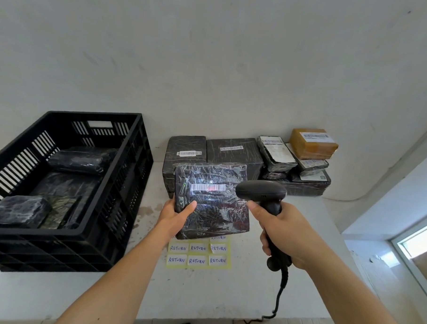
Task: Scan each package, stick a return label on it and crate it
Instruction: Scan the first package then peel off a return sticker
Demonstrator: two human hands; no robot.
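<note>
Head view: the left hand (174, 214) grips a flat, rectangular parcel (212, 201) at its lower left corner, thumb on top, holding it tilted above the white bench (202, 291). The parcel is black, wrapped in wrinkled glossy film, with a white barcode strip (207, 187) crossed by a red scan line. The right hand (285, 236) has its fingers curled round the handle of a smooth black scanner (261, 191), head just beside the parcel. Handwritten RETURN labels (198, 254) lie beneath on a yellow sheet. A slotted black plastic crate (123, 182) at left holds wrapped parcels.
</note>
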